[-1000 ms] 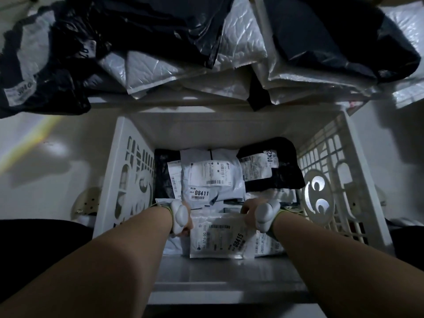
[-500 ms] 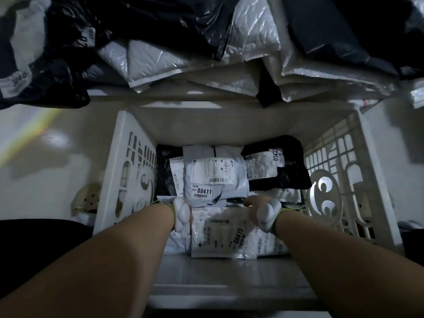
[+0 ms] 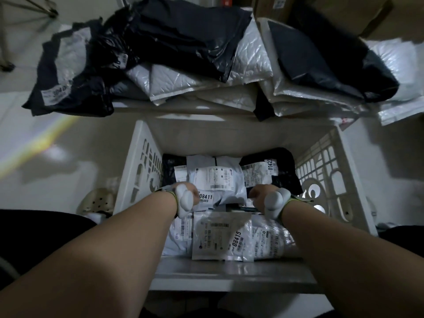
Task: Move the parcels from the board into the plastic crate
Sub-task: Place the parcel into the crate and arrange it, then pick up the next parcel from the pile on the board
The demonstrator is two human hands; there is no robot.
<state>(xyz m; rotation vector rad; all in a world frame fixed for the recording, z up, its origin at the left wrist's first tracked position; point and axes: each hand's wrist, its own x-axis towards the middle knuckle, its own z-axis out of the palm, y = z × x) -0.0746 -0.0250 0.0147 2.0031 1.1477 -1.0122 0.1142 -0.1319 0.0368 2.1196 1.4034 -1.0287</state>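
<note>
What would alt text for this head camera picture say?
Two bare hands, left and right, reach into a white plastic crate of labelled parcels. Beyond it, black and white parcels lie heaped on a board.

Dim room with a pale glossy floor

We see the pale floor (image 3: 57,157) at 9 o'clock with a yellowish streak of light (image 3: 39,143) on it, a beige perforated clog (image 3: 97,201) lower at 8 o'clock, thin metal legs (image 3: 27,5) at 11 o'clock, and brown cardboard boxes (image 3: 321,10) at 1 o'clock.
</note>
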